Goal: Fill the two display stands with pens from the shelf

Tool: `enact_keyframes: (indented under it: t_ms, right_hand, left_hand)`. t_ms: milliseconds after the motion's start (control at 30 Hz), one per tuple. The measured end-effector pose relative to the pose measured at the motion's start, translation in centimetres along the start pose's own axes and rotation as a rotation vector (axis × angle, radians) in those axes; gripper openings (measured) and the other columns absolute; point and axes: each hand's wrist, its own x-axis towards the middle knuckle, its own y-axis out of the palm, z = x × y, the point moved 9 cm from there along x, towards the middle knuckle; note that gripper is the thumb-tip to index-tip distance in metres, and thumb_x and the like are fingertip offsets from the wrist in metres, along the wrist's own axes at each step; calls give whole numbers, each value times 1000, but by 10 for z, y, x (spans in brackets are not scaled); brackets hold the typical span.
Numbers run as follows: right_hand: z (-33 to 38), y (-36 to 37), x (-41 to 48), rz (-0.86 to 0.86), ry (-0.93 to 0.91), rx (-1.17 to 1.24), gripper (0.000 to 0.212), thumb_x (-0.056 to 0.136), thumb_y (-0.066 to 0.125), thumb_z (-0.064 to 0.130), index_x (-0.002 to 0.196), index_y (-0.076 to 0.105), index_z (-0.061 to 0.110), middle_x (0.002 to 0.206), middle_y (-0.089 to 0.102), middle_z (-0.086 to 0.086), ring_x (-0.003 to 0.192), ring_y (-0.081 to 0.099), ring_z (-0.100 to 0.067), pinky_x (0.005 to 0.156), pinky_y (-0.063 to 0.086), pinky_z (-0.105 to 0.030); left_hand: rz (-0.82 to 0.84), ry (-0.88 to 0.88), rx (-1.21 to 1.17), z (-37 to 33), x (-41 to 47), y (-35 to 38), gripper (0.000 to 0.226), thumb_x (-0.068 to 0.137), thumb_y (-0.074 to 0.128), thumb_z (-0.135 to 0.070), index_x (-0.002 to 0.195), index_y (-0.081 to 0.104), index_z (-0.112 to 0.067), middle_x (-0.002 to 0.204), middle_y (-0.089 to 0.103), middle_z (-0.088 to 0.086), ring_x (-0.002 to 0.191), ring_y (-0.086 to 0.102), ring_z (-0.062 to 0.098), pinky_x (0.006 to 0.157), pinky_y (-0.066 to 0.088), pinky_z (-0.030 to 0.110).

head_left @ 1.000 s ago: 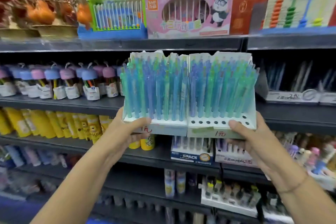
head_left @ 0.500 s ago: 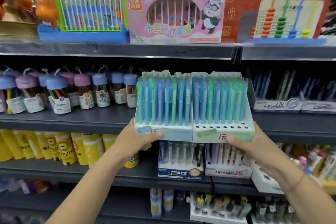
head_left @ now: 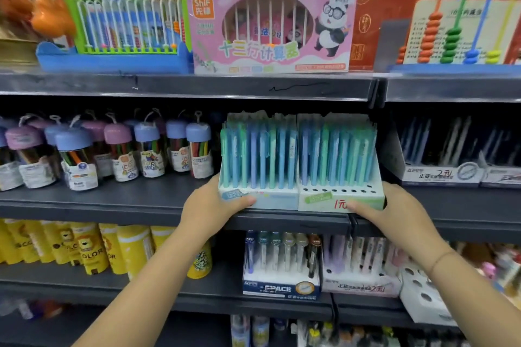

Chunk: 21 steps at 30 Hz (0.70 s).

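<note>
The left stand (head_left: 270, 200) and right stand (head_left: 318, 198), packed with blue and green pens (head_left: 262, 155), touch side by side at the middle shelf's (head_left: 112, 201) front edge. The left hand (head_left: 210, 205) grips the left stand's 7 o'clock corner, thumb curled across the front. The right hand (head_left: 394, 211) grips the right stand's 5 o'clock corner the same way. Crayon jars (head_left: 146, 149) stand at 9 o'clock.

I cannot see my fingers behind the display stands (head_left: 282, 200); orange ornaments (head_left: 48, 17), far left, are blurred and cropped.

Up top, a pink panda box (head_left: 270, 29) sits between a green abacus (head_left: 124, 22) and a bead frame (head_left: 456, 22). Lower left stand capped jars of coloured pencils (head_left: 146, 149); beneath them, yellow tubes (head_left: 93, 248).
</note>
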Motion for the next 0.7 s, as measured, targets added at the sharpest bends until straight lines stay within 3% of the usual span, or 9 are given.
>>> enact_keyframes:
  t_ms: [200, 300, 400, 533, 700]
  right_hand:
    - [-12, 17, 48, 72, 43, 55, 64, 82, 67, 48, 132, 43, 15, 125, 61, -5, 113, 56, -28, 81, 46, -33]
    - [-20, 27, 70, 128, 58, 22, 71, 83, 63, 52, 137, 36, 15, 131, 57, -6, 116, 55, -29, 88, 48, -38]
    - [-29, 32, 89, 141, 83, -47, 82, 83, 59, 59, 143, 29, 13, 137, 52, -9, 118, 54, -32, 91, 48, -42]
    - [-34, 38, 104, 122, 94, -94, 83, 80, 59, 64, 139, 33, 12, 136, 53, -9, 118, 54, -32, 90, 49, -43]
    - [-37, 41, 108, 78, 110, -139, 81, 80, 58, 64, 135, 34, 9, 127, 58, -10, 111, 57, -33, 85, 51, -42]
  left_hand:
    - [33, 11, 95, -4, 39, 20, 69, 79, 68, -56, 138, 43, -29, 125, 63, -4, 111, 59, 22, 81, 49, 33]
    - [90, 5, 111, -1, 61, 33, 73, 81, 67, -53, 141, 40, -23, 131, 60, 1, 114, 58, 25, 86, 50, 36]
    - [147, -3, 89, 0, 79, 44, 74, 87, 64, -44, 148, 28, -21, 140, 53, 2, 122, 53, 27, 86, 44, 30]
    - [189, -16, 27, 1, 94, 54, 76, 91, 62, -37, 151, 18, -20, 146, 45, 1, 128, 47, 25, 91, 40, 27]
    - [215, -56, 50, 16, 105, 64, 77, 90, 60, -44, 150, 18, -18, 143, 48, 3, 125, 50, 26, 100, 43, 37]
